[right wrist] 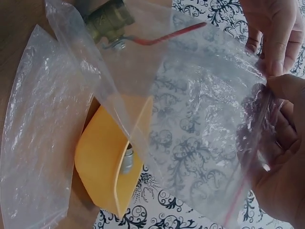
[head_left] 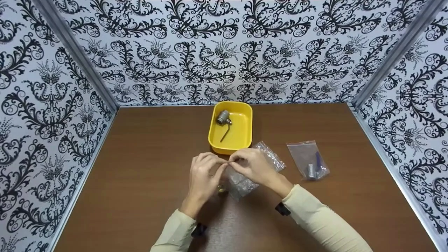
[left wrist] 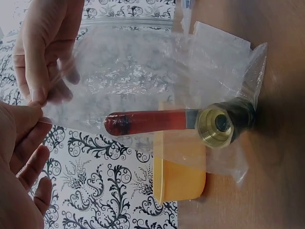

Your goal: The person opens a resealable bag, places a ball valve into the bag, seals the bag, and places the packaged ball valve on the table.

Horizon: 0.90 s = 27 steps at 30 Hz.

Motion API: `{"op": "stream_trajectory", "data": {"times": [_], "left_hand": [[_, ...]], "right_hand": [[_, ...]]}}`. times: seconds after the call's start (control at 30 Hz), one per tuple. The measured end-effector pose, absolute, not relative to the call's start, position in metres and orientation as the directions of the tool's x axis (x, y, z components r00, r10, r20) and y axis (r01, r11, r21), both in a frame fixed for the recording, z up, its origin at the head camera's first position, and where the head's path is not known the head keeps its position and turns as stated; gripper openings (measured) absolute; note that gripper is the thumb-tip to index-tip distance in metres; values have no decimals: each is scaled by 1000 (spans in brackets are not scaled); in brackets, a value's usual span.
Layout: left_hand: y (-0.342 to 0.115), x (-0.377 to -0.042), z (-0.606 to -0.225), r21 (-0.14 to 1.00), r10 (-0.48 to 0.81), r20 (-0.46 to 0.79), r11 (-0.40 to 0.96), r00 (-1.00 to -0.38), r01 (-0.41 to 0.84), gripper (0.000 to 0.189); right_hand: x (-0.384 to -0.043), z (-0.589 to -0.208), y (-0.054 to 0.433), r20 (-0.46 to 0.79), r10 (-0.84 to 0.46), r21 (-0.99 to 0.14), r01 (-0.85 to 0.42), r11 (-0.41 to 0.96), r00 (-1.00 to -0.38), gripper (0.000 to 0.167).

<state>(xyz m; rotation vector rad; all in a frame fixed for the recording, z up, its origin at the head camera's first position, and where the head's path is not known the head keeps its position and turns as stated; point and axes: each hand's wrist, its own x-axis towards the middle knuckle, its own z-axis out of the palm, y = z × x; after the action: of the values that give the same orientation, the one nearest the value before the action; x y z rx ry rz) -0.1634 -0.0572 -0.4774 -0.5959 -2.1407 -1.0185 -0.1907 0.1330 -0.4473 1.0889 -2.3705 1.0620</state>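
Note:
My left hand [head_left: 204, 175] and right hand [head_left: 253, 164] meet in front of the yellow tray, fingertips together. Both pinch the top edge of a clear zip bag [right wrist: 205, 109], which hangs below them. Through its plastic shows a brass ball valve [left wrist: 220, 125] with a red lever handle [left wrist: 147, 122], low in the bag near the tabletop. In the left wrist view, my left thumb and fingers [left wrist: 24, 112] grip the bag's corner from below, right beside the right hand's fingertips. In the right wrist view, my right hand [right wrist: 286, 143] holds along the bag's zip edge.
Behind the hands stands the yellow tray [head_left: 245, 129], holding a grey metal valve [head_left: 223, 118] with a thin lever. Another clear bag [right wrist: 43, 133] lies on the table by it. Farther right lies a zip bag [head_left: 301, 154] with a metal cylinder and a blue piece. Patterned walls enclose the table.

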Motion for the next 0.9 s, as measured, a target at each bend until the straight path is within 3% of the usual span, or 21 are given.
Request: {"op": "stream_trajectory", "data": {"times": [0.37,0.57,0.9], "left_hand": [[-54,-164,-477,513,103,706,608,-700,606,5],[-51,-166,-476,509,141,665,633,-734,583,9],[-49,-166,-474,454,166,712,632,-682,628,4]], "right_hand": [[-192,-449,141,482,-479,-553,-679,482,-733,7],[-191,-451,141,476,-468,-561,-667,490,-744,8],[-188,-449,142,480,-462,-573,-665,479,-746,5]]}}
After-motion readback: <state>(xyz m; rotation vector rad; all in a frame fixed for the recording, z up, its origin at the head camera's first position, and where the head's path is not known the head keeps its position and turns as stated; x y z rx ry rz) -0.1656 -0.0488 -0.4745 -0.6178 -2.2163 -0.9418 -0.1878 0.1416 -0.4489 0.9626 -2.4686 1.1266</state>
